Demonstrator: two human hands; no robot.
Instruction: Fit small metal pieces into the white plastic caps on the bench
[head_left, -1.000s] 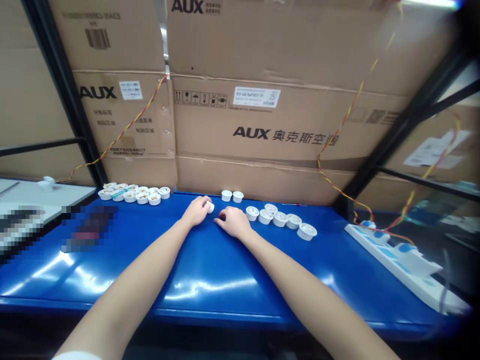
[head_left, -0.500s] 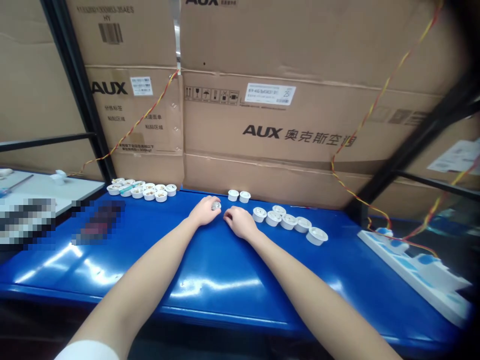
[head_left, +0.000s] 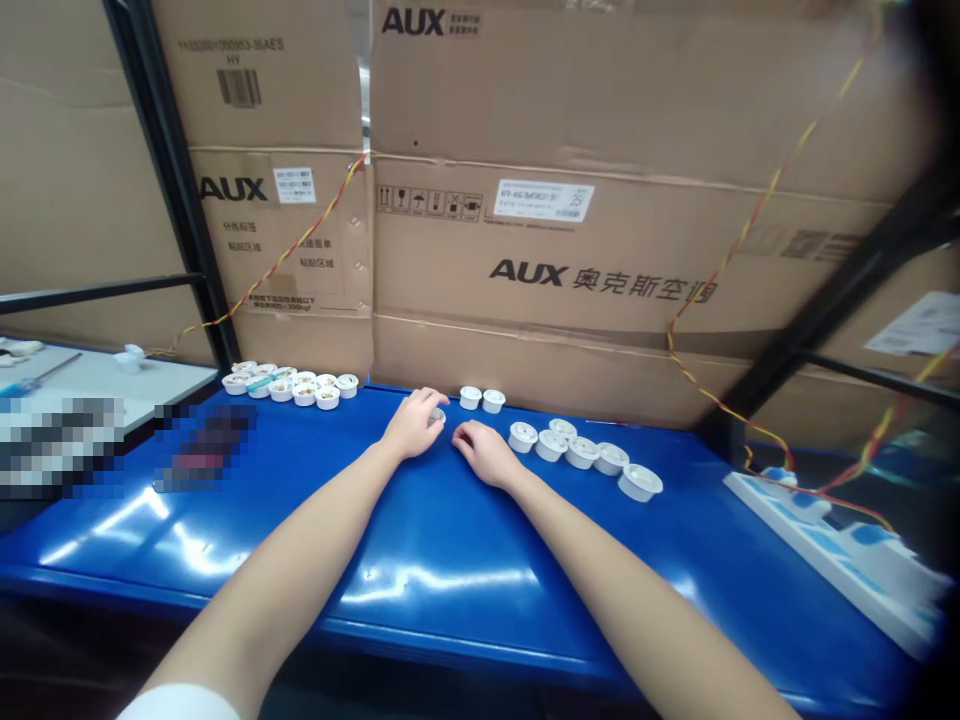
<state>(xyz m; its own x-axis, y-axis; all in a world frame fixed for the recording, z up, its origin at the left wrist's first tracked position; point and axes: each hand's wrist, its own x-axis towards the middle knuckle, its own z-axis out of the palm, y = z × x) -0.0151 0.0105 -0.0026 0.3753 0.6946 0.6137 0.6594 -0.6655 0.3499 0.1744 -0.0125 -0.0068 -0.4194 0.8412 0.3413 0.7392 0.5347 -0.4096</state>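
My left hand is wrapped around a small white cup at the middle of the blue table; only part of the cup's round top shows past the fingers. Just right of it, my right hand rests low with its fingers curled together, and whatever they pinch, if anything, is hidden. Two white cups stand side by side behind the hands. To the right of my right hand, several more white cups form a slanting group.
At the back left, several white cups with small contents sit packed together. A blurred-out dark item lies in front of them. A white power strip with plugs runs along the right side. Cardboard boxes wall off the back.
The whole view has shifted slightly, so things sit a little lower and further right. My left fingers have risen and spread a bit over the cup. My right hand stays beside it, still curled.
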